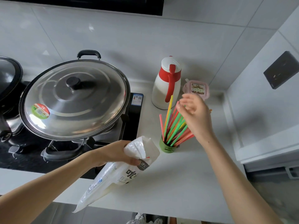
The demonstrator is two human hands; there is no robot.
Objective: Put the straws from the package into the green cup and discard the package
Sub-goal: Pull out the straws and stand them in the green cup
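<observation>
A small green cup (168, 147) stands on the white counter, right of the stove. Several coloured straws (174, 125) fan out of it, pink, orange, yellow and green. My right hand (195, 114) hovers over the upper ends of the straws with its fingers spread and blurred; whether it touches them I cannot tell. My left hand (116, 153) grips the white plastic package (119, 173) near its open top, just left of the cup. The package hangs down over the counter's front edge and looks mostly empty.
A big steel wok with a lid (75, 101) sits on the black stove (113, 138) at the left. A white and red thermos jug (167, 84) and a pink lidded box (196, 88) stand behind the cup. A dark wall socket (281, 71) is on the right wall.
</observation>
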